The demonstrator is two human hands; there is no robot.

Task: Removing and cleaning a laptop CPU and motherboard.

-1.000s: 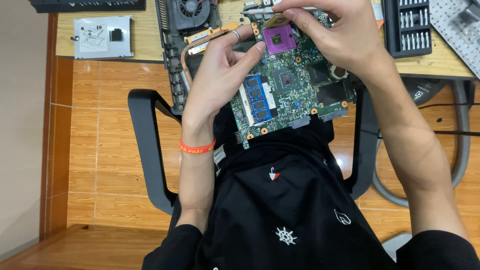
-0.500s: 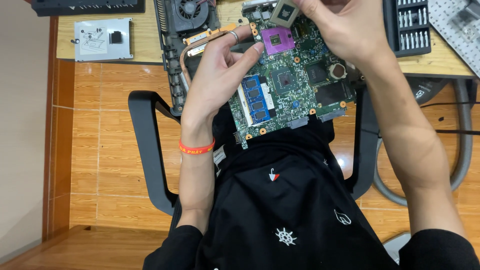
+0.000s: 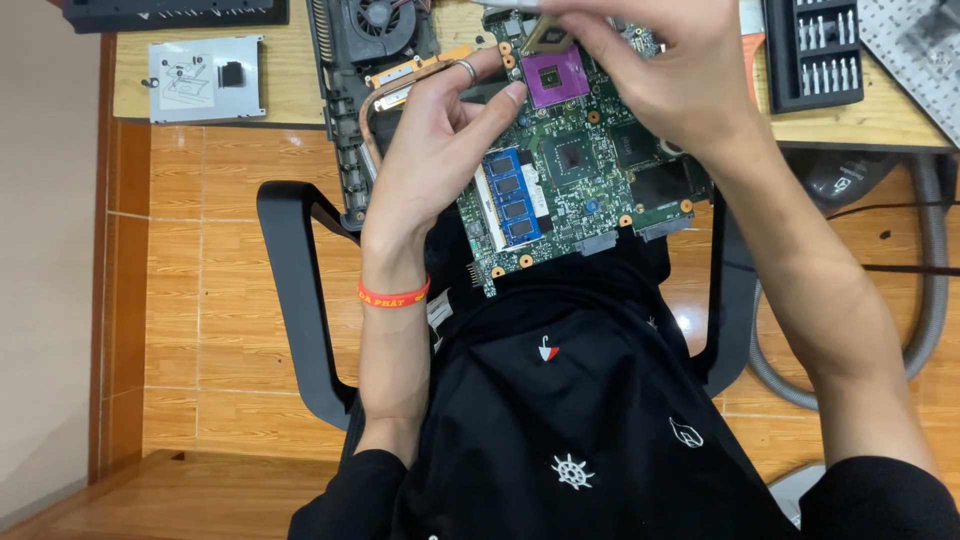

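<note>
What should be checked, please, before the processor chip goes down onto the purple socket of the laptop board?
1. Board support: left hand grips the motherboard at its left edge, over the lap: ok.
2. Chip grip: right hand pinches the processor chip at its edges: ok.
3. Socket: purple socket is uncovered and in view: ok.
4. Chip position: it hangs tilted just above the socket, not square: not ok.
5. Corner marks and pins: too small to see: cannot tell.
6. Socket lock: cannot tell.
</note>
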